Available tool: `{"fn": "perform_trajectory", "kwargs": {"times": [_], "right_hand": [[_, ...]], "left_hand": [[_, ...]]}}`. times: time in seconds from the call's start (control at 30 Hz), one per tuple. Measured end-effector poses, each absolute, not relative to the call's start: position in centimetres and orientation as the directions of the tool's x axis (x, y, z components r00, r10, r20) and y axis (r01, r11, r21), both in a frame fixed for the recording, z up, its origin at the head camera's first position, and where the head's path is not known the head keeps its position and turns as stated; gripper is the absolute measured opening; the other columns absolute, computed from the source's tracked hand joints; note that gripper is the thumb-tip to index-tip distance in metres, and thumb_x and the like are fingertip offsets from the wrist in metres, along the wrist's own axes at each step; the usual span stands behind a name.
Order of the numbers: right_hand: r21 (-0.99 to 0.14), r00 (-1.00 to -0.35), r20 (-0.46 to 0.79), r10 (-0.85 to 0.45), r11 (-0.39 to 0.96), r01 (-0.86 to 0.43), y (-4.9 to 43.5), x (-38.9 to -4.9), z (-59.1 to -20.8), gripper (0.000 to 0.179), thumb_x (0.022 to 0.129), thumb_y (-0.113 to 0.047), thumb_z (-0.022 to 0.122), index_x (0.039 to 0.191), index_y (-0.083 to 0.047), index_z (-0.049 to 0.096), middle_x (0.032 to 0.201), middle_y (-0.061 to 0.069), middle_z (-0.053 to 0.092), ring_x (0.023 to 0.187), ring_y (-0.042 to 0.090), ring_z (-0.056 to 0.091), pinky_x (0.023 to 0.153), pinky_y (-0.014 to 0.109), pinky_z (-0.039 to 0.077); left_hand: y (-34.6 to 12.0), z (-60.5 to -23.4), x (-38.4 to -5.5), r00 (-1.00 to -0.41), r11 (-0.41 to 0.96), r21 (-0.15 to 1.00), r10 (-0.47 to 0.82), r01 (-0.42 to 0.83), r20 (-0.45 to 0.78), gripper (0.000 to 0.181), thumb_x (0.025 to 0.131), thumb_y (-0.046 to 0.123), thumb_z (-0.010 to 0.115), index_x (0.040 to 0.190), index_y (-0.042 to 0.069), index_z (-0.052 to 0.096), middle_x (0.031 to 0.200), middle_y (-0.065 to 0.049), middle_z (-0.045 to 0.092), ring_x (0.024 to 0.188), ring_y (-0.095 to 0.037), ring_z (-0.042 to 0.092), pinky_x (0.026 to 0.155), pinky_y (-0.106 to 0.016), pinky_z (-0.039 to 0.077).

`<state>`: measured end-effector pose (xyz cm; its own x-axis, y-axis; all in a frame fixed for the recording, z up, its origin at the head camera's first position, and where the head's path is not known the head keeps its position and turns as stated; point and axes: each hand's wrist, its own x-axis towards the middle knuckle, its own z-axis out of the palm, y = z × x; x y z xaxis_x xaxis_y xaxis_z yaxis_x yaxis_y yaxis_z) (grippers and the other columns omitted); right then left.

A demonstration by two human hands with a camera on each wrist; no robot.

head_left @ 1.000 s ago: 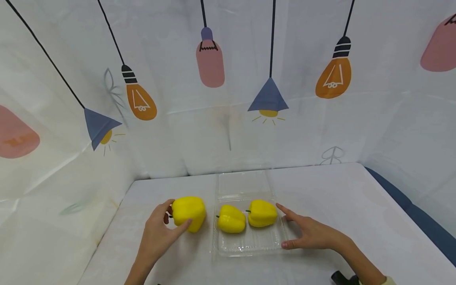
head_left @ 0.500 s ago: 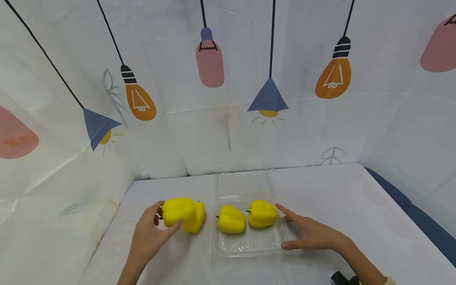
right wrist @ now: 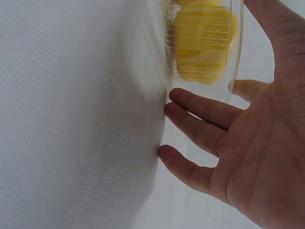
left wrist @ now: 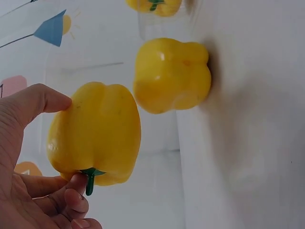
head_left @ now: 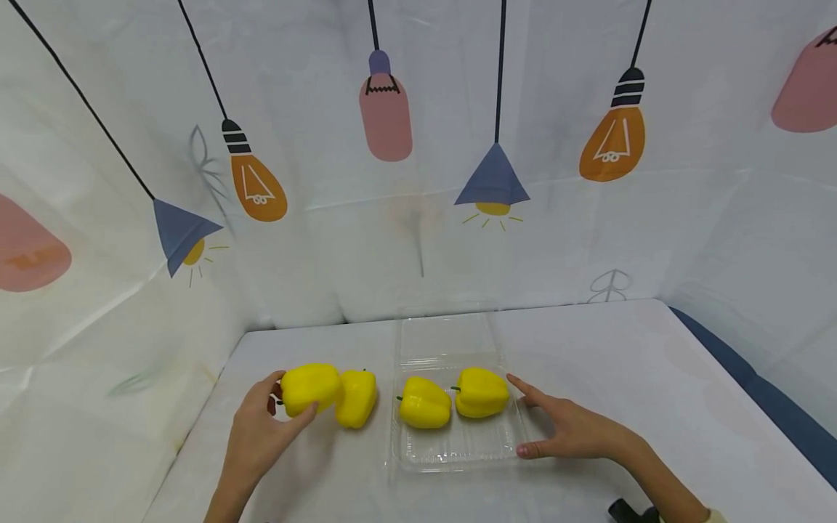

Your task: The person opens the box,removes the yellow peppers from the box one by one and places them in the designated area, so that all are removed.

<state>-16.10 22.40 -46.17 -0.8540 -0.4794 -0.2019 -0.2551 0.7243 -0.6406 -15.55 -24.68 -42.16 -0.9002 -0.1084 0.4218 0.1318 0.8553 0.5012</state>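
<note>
My left hand (head_left: 257,434) holds a yellow bell pepper (head_left: 310,389) between thumb and fingers, raised off the table. In the left wrist view, the green stem of this pepper (left wrist: 95,131) points down past my fingertips. Just right of it, another yellow bell pepper (head_left: 357,399) stands on the table. An unlidded clear plastic box (head_left: 451,454) holds two more, a left pepper (head_left: 425,403) and a right pepper (head_left: 482,393). At the box's right side, my right hand (head_left: 575,428) has its fingers spread, with thumb and index fingertip at the rim.
The box's clear lid (head_left: 447,336) lies folded back toward the far edge of the white table (head_left: 608,363). Behind rises a white curtain (head_left: 314,254) printed with lamps. A black object (head_left: 624,511) sits by my right forearm.
My left hand has moved left with its pepper, away from the other pepper on the table, which now shows almost fully. My right hand and the box have stayed put.
</note>
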Motion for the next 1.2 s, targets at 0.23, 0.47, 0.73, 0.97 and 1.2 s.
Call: {"fn": "perform_trajectory", "kwargs": {"times": [0.23,0.47,0.73,0.97,1.2], "right_hand": [[-0.640,-0.855,-0.197,-0.479,0.724,-0.258,22.4,-16.1,-46.2,0.102,0.075,-0.054,0.072,0.151,-0.033,0.008,0.133,0.010,0.050,0.125,0.038,0.042,0.093,0.067,0.033],[-0.642,-0.856,-0.197,-0.478,0.723,-0.256,22.4,-16.0,-46.2,0.102,0.075,-0.054,0.072,0.151,-0.033,0.007,0.133,0.011,0.050,0.125,0.039,0.043,0.093,0.067,0.033],[-0.637,-0.857,-0.195,-0.476,0.726,-0.259,22.4,-16.1,-46.3,0.102,0.075,-0.055,0.071,0.151,-0.033,0.007,0.133,0.011,0.050,0.125,0.039,0.043,0.092,0.067,0.033],[-0.643,-0.855,-0.202,-0.478,0.723,-0.253,22.4,-16.1,-46.3,0.102,0.075,-0.054,0.072,0.151,-0.034,0.007,0.134,0.010,0.050,0.126,0.039,0.042,0.093,0.067,0.033],[-0.648,-0.852,-0.205,-0.481,0.719,-0.250,22.4,-16.0,-46.2,0.102,0.075,-0.054,0.071,0.151,-0.034,0.006,0.133,0.008,0.050,0.125,0.039,0.042,0.092,0.067,0.033]], "left_hand": [[-25.5,-42.3,-15.6,-0.903,0.857,0.507,-0.139,0.095,0.406,0.068,0.067,0.035,0.084,0.119,0.001,0.056,0.092,-0.006,0.054,0.075,-0.017,0.042,0.062,-0.027,0.038],[-26.3,-42.9,-16.0,-0.907,0.857,0.509,-0.150,0.079,0.393,0.065,0.068,0.034,0.083,0.117,0.001,0.057,0.092,-0.008,0.055,0.075,-0.020,0.046,0.062,-0.028,0.039],[-27.1,-43.7,-16.4,-0.939,0.857,0.515,-0.153,0.030,0.309,0.069,0.071,0.041,0.080,0.119,-0.001,0.055,0.093,-0.010,0.055,0.079,-0.024,0.050,0.064,-0.031,0.040],[-27.4,-44.0,-16.9,-0.967,0.858,0.514,-0.145,-0.017,0.210,0.074,0.073,0.046,0.077,0.122,-0.003,0.052,0.097,-0.013,0.056,0.085,-0.027,0.053,0.069,-0.036,0.043],[-27.5,-44.7,-17.4,-0.974,0.869,0.493,-0.140,-0.035,0.178,0.075,0.073,0.047,0.076,0.123,-0.004,0.051,0.097,-0.013,0.057,0.085,-0.026,0.052,0.071,-0.037,0.044]]}}
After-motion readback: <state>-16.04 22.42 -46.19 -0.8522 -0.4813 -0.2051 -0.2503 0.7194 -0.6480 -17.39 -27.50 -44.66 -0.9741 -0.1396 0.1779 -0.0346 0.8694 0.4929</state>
